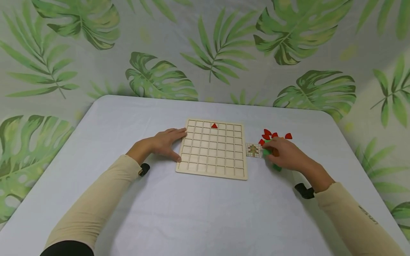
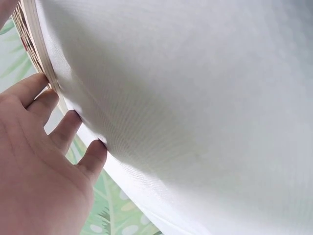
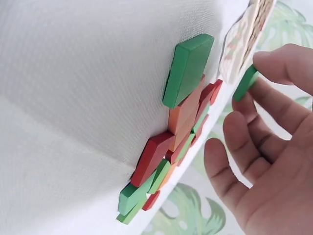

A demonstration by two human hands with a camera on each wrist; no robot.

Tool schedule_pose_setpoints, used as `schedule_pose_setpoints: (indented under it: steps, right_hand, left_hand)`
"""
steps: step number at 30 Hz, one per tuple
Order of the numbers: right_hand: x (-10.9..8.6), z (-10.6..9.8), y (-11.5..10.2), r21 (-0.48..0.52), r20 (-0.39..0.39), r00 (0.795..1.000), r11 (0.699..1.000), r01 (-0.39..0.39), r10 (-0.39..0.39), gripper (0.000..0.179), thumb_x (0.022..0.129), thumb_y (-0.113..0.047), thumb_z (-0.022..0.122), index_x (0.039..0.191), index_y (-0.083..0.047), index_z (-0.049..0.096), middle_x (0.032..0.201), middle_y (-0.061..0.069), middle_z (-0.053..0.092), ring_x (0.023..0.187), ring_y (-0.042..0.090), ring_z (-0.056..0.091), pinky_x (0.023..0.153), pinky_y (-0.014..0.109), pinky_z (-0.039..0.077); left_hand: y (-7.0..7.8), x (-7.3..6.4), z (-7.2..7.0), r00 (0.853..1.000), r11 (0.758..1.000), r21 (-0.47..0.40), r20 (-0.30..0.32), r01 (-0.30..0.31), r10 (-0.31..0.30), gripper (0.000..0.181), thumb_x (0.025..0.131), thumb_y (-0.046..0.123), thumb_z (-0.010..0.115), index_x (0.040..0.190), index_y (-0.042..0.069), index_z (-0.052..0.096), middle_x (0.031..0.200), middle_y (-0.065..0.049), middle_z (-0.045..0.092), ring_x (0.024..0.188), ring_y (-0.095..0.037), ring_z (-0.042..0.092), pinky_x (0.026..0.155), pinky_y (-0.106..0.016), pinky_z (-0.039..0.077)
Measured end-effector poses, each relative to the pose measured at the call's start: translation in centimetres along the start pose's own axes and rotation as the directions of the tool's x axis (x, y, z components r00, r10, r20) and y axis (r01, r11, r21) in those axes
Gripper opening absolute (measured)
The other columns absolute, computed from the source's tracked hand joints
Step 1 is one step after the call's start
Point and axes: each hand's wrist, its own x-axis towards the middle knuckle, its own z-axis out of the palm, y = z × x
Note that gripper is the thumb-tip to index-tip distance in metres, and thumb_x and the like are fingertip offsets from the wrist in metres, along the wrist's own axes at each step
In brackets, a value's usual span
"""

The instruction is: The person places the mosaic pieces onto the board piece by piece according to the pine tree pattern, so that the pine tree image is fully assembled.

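A pale wooden grid board (image 1: 216, 154) is being carried by the white-covered worktop (image 1: 192, 220), around the middle. Its left edge is being touched by the left hand (image 1: 164, 143), whose fingers are being held spread, the thumb being kept apart toward the near left corner. A single red triangle (image 1: 214, 126) is being borne by the board in its far row, around the middle. Just beside the board's right edge, a small pattern card (image 1: 253, 150) is being displayed, a brownish tree-like figure being shown on its grid.

Farther right, a thin green piece (image 3: 246, 82) is being pinched between the thumb and fingertips of the right hand (image 1: 286, 153), and is being held clear of the cloth. Beneath and around that hand, a cluster of loose pieces is being partly covered: red pieces (image 1: 267, 132) are being seen on the far side, a thicker green block (image 3: 190, 68) on the near side, and orange pieces (image 3: 186, 117) among them.

Both forearms are being covered by beige sleeves (image 1: 96, 199). Beyond the worktop, a leaf-printed cloth (image 1: 160, 80) is being hung.
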Motion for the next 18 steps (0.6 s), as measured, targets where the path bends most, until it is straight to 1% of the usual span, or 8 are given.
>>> schedule_pose_setpoints:
  steps: [3,7,10,11,13,15,17,18]
  right_hand:
    - [0.0,0.2,0.1,0.016,-0.021,1.0,1.0,0.012,-0.011,0.033,0.088,-0.012,0.069,0.119,-0.002,0.069,0.121,0.02,0.062,0.105,0.033,0.057,0.092,0.054,0.051]
    - [0.1,0.4,0.2,0.043,-0.042,0.999,0.999,0.034,-0.032,0.034,0.088,-0.011,0.069,0.122,-0.003,0.068,0.127,0.022,0.061,0.112,0.037,0.057,0.093,0.056,0.05]
    - [0.3,0.2,0.3,0.049,-0.042,0.998,0.998,0.04,-0.038,0.035,0.089,-0.01,0.068,0.124,-0.002,0.067,0.126,0.021,0.063,0.113,0.036,0.058,0.094,0.054,0.051]
    - [0.4,0.1,0.3,0.052,-0.041,0.998,0.998,0.039,-0.037,0.035,0.089,-0.009,0.067,0.124,-0.002,0.067,0.124,0.02,0.064,0.109,0.034,0.059,0.091,0.051,0.052]
    - [0.7,-0.2,0.2,0.07,-0.042,0.999,0.997,0.037,-0.034,0.036,0.09,-0.008,0.065,0.125,-0.001,0.065,0.119,0.018,0.067,0.096,0.029,0.061,0.084,0.044,0.054]
    - [1.1,-0.4,0.2,0.095,-0.044,0.999,0.995,0.03,-0.026,0.036,0.09,-0.007,0.064,0.126,0.001,0.064,0.116,0.016,0.068,0.085,0.022,0.059,0.075,0.036,0.052]
    - [1.4,-0.5,0.2,0.116,-0.042,0.999,0.993,0.029,-0.025,0.036,0.091,-0.006,0.063,0.126,0.001,0.063,0.115,0.015,0.068,0.078,0.018,0.055,0.07,0.031,0.048]
    - [1.6,-0.5,0.1,0.118,-0.042,0.999,0.993,0.031,-0.026,0.036,0.092,-0.006,0.062,0.126,0.002,0.063,0.115,0.015,0.068,0.077,0.017,0.055,0.07,0.03,0.048]
  left_hand:
    - [0.0,0.0,0.0,1.0,1.0,0.002,-0.001,-0.002,0.002,0.101,0.079,0.043,0.079,0.158,0.009,0.025,0.169,-0.007,0.013,0.154,-0.039,0.015,0.12,-0.062,0.021]
    - [0.0,-0.1,0.0,1.0,1.0,0.0,0.0,-0.003,0.003,0.101,0.08,0.042,0.079,0.158,0.009,0.025,0.169,-0.007,0.013,0.154,-0.039,0.014,0.12,-0.062,0.021]
    - [0.1,-0.2,0.0,1.0,1.0,-0.004,0.002,0.0,0.0,0.101,0.08,0.042,0.08,0.158,0.009,0.025,0.169,-0.007,0.012,0.154,-0.039,0.014,0.12,-0.062,0.021]
    - [0.0,-0.2,0.0,1.0,1.0,-0.006,0.003,0.0,0.0,0.101,0.08,0.042,0.08,0.158,0.009,0.025,0.169,-0.007,0.012,0.154,-0.039,0.014,0.12,-0.062,0.021]
    - [0.0,-0.2,0.1,1.0,1.0,-0.011,0.005,0.002,-0.002,0.102,0.08,0.042,0.08,0.158,0.009,0.025,0.169,-0.007,0.012,0.154,-0.039,0.013,0.12,-0.062,0.021]
    - [0.0,-0.1,0.1,1.0,1.0,-0.012,0.002,0.001,-0.001,0.102,0.08,0.042,0.08,0.158,0.009,0.024,0.169,-0.007,0.012,0.154,-0.038,0.014,0.12,-0.063,0.021]
    - [-0.1,-0.1,0.1,1.0,1.0,-0.01,0.0,0.0,0.0,0.101,0.08,0.043,0.08,0.158,0.009,0.024,0.169,-0.006,0.012,0.154,-0.038,0.014,0.12,-0.062,0.021]
    - [-0.1,0.0,0.1,1.0,1.0,-0.007,-0.001,0.0,0.0,0.101,0.08,0.043,0.08,0.158,0.01,0.024,0.169,-0.006,0.012,0.154,-0.037,0.015,0.12,-0.062,0.021]
